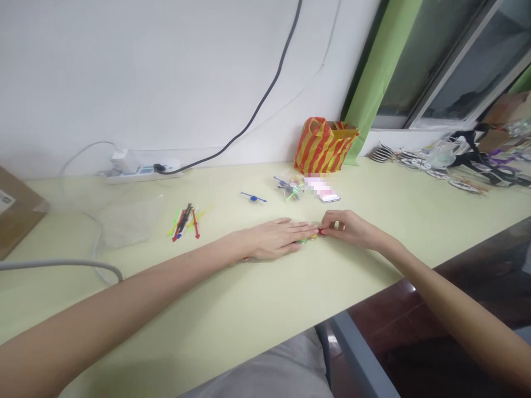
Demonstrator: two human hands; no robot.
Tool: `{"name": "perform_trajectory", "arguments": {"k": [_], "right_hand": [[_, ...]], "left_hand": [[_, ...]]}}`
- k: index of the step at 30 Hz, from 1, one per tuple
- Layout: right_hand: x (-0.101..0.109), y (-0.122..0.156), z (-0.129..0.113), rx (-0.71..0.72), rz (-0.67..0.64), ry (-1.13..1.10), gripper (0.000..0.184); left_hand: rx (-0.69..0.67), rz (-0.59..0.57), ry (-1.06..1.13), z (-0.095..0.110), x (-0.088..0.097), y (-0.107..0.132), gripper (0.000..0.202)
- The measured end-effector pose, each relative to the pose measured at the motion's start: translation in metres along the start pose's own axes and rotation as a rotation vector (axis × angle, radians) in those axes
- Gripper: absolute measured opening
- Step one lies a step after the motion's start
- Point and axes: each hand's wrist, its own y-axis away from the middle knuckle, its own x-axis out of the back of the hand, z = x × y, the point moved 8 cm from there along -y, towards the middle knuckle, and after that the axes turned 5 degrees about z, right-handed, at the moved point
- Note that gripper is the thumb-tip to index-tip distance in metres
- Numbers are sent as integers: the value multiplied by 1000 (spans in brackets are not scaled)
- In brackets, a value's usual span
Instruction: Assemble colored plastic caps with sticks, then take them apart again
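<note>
My left hand (pixel 276 239) lies flat on the table, fingers stretched out to the right, over small coloured plastic pieces that it mostly covers. Green and yellow bits (pixel 309 240) peep out by its fingertips. Close to these fingertips, my right hand (pixel 346 228) pinches a small red plastic piece (pixel 321 231) between thumb and fingers. Farther back lies a blue arrow-ended plastic piece (pixel 253 198). To the left is a loose bunch of coloured arrow-ended sticks (pixel 185 222), in red, black, green and yellow.
Behind my hands are a heap of mixed plastic pieces (pixel 289 188), a phone (pixel 321 189) and a striped bag (pixel 326 146). A power strip (pixel 143 168) with a black cable stands by the wall. A cardboard box (pixel 19 213) sits at the left, craft items (pixel 440 160) at the right.
</note>
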Motion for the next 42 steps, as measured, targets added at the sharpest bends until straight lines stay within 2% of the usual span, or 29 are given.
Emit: {"name": "perform_trajectory", "arguments": {"k": [8,22,31,38,42], "right_hand": [[-3,0,0,30,-1,-7,32],[-1,8,-2,63,118,-23,33],[-1,9,-2,58,120,-25,34],[0,8,0,40,126,-26,36],[-5,8,-9,46,93,-23,33]], "left_hand": [[-7,38,37,-1,-2,2,57],[12,24,54,1,-2,7,57],[-2,46,31,0,-2,11,57],[-5,71,56,2,2,21,56],[15,61,44,4,2,34,56]]}}
